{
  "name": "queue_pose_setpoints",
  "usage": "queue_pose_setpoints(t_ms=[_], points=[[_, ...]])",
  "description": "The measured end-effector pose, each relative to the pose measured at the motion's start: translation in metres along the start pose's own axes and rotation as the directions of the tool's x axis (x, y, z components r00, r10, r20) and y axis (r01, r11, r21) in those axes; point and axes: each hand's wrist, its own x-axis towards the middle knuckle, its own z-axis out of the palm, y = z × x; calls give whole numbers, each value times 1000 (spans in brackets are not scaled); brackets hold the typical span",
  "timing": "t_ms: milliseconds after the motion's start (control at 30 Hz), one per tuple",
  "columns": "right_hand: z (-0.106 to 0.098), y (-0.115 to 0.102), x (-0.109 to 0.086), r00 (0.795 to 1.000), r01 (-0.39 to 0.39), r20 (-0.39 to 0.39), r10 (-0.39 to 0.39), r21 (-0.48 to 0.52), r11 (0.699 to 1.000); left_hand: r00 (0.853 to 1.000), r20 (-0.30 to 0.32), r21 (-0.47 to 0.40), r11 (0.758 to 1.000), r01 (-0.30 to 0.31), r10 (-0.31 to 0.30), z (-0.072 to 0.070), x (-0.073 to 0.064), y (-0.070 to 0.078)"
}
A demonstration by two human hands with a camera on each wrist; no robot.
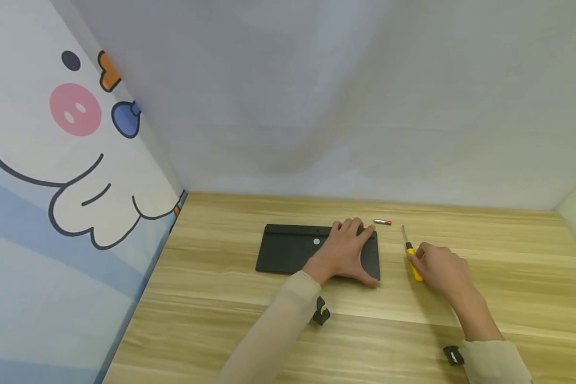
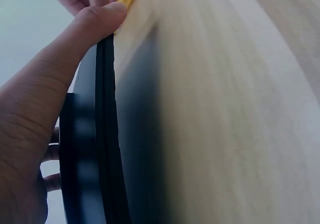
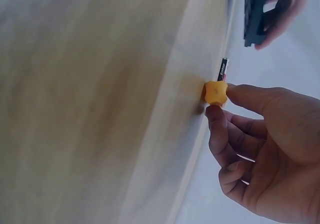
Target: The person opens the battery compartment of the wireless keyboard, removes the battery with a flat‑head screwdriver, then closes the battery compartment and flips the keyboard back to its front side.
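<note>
My left hand [image 1: 342,252] spans a flat black keyboard [image 1: 288,249] with a round white spot on its upward face. Its thumb lies along the near edge by the right corner, and the fingers reach the far edge. In the left wrist view, a dark shadow runs along the table beside the keyboard [image 2: 102,124]. To the right, my right hand [image 1: 444,269] pinches the yellow handle of a screwdriver [image 1: 415,265] between thumb and fingers; the metal shaft points away from me. In the right wrist view, the handle's end [image 3: 216,92] faces the camera.
A small battery [image 1: 382,222], silver with a red end, lies beyond the keyboard's far right corner. The wooden table [image 1: 211,298] meets a pale grey wall [image 1: 341,133] behind and a cartoon-printed panel [image 1: 77,176] on the left.
</note>
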Motion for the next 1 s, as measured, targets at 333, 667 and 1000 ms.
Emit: queue_pose_setpoints(t_ms=[333,667,1000], points=[[-2,1,2,1000,0,14,0,21,1000,994,-105,-34,999,-14,10,-21,-3,-4],[-3,3,3,1000,12,22,-13,26,1000,985,-170,-147,989,-24,-2,-57,-7,-9],[-2,3,3,1000,19,10,-19,36,999,941,-338,-256,962,-91,-1,-88,-13,-18]])
